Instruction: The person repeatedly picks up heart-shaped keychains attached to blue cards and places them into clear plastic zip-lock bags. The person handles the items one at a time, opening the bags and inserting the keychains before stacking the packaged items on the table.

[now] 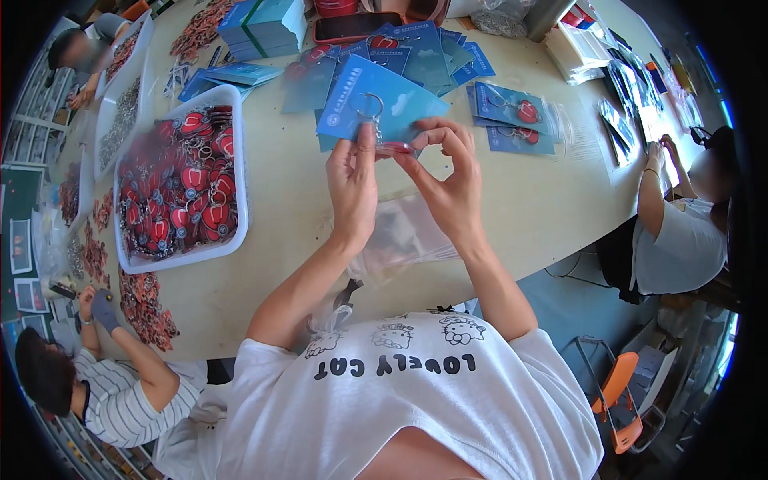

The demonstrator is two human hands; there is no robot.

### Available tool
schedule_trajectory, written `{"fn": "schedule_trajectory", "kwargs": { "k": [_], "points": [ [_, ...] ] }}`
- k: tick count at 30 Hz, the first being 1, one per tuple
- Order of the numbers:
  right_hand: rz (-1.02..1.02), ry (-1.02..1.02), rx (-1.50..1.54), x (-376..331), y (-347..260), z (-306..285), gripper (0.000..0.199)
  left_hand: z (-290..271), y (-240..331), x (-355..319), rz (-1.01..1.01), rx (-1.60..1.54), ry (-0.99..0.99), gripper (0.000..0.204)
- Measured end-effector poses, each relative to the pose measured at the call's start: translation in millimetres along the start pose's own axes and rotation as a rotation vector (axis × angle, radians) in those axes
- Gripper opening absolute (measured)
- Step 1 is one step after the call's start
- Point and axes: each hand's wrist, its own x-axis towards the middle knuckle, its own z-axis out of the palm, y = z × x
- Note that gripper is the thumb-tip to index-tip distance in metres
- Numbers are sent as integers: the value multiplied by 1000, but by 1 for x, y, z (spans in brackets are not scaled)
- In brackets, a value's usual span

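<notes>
Above the table, both my hands hold up a blue card [400, 94] with a keychain [394, 148] lying against it. My left hand [354, 192] grips the card from its lower left, the thumb pressing the metal chain near the split ring. At the lower right of the card, my right hand [450, 176] pinches the red pendant between thumb and finger. The pendant is seen nearly edge-on and is partly hidden by the fingers. Below my hands lies a pile of clear plastic bags [408, 228].
To the left stands a white bin [242, 172] full of red keychains. Beyond are a banded stack of blue cards [260, 30], a phone [358, 28] and loose blue cards [420, 56]. Bagged cards with keychains [512, 112] lie right. Other people work at the left and right sides.
</notes>
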Motion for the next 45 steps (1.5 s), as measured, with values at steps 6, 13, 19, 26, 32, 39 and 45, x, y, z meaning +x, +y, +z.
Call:
{"fn": "schedule_trajectory", "kwargs": {
  "k": [6,13,19,26,32,39,45],
  "points": [
    [-622,17,-525,19,-10,-29,23,-5,10,-1,-56,-102,36,30],
    [-603,-193,-548,-1,11,-35,34,-1,-1,-8,-84,-208,19,30],
    [405,-73,599,-14,7,-19,25,15,4,-11,-54,-144,-61,28],
    [414,262,476,-11,40,-78,18,-23,-20,-28,341,1357,-408,47],
    [480,251,364,-28,65,-100,22,-25,-33,-23,252,1118,-514,35],
    [463,153,295,-26,61,-101,19,-34,-23,-12,354,995,-428,22],
    [302,192,313,-27,41,-93,19,-35,-14,-8,232,829,-415,11]
  ]
}}
